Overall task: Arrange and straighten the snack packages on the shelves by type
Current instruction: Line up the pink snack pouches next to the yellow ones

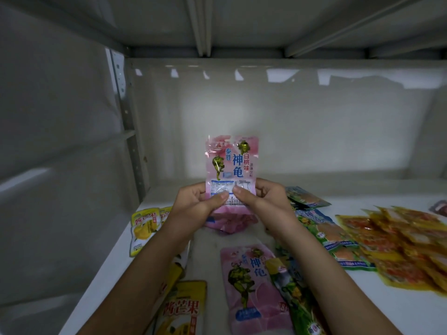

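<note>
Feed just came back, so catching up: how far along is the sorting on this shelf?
Early to midway. Looking done: orange packets grouped at right. In hand: left hand and right hand hold a pink packet upright. Left: another pink packet, green packets and yellow mango packets lie loose and askew.

We hold one pink foil turtle-print packet (231, 165) upright above the white metal shelf (387, 310), at its centre, the left hand (196, 201) on its lower left edge and the right hand (261, 197) on its lower right edge. A pile of crumpled pink packets (229, 223) lies directly beneath it. Left of the hands lie yellow mango-print pouches (142, 228); another yellow mango pouch (183, 308) lies nearer us. A flat pink turtle packet (251, 286) lies in front of the pile. Green-and-orange packets (333, 235) lie right of the hands, and overlapping yellow-and-orange packets (406, 247) lie further right.
</note>
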Tool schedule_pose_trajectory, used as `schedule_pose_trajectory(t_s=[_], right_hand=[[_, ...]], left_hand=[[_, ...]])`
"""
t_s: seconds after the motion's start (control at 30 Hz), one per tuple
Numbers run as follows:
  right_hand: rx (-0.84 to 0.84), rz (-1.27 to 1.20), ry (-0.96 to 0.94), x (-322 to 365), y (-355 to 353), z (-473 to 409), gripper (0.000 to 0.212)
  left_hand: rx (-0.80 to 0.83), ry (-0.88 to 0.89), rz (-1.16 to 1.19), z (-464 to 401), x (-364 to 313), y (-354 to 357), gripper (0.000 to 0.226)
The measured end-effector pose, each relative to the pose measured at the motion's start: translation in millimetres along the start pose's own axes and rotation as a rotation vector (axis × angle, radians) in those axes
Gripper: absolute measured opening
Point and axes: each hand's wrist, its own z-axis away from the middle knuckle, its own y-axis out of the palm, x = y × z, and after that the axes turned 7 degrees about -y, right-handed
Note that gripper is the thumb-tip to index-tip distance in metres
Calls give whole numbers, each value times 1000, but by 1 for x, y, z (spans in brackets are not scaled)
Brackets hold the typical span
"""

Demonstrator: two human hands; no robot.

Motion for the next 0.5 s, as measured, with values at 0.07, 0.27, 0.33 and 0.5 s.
schedule_pose_trajectory(t_s=[0.07,0.27,0.33,0.5], right_hand=[[1,76,-49,4,-1,-1,17],[-73,156,-103,19,0,-22,12],[-89,183,-134,28,-3,-34,14],[-115,142,-160,33,-4,-54,19]], left_hand=[[2,-30,-18,2,-9,1,8],[-64,-9,-13,-8,-42,18,19],[-93,-15,22,-10,-55,24,18],[-256,-3,23,-28,-67,40,8]])
